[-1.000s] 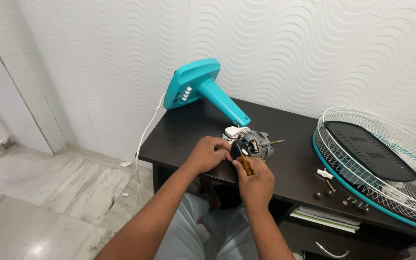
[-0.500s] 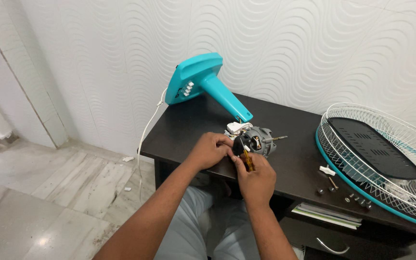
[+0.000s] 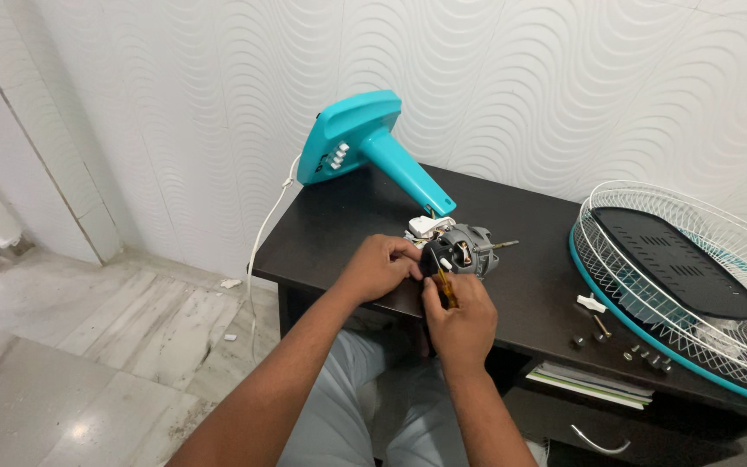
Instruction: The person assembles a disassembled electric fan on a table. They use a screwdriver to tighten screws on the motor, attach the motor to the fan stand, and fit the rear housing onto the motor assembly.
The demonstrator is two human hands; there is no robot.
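Dark desk (image 3: 347,233): hands (left (image 3: 379,267), right (image 3: 460,318)) grip ribbed metal motor (image 3: 462,250), yellow-handled screwdriver (image 3: 443,285).

Bare desk (image 3: 529,285) lies open right of the motor (image 3: 462,250); the teal stand (image 3: 373,151) blocks behind, screws (image 3: 641,353) and grille (image 3: 685,285) crowd the far right.

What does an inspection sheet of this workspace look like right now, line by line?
Surface: dark wooden desk, against a wavy white wall.
Job's things: grey fan motor on the desk; yellow-handled screwdriver at its rear.
Clutter: loose screws, fan guard with black cover, teal fan base tipped over.
Hands: left hand steadies the motor; right hand grips the screwdriver.
Cables: white cord hangs off the desk.
Surroundings: marble floor, books on the shelf below.
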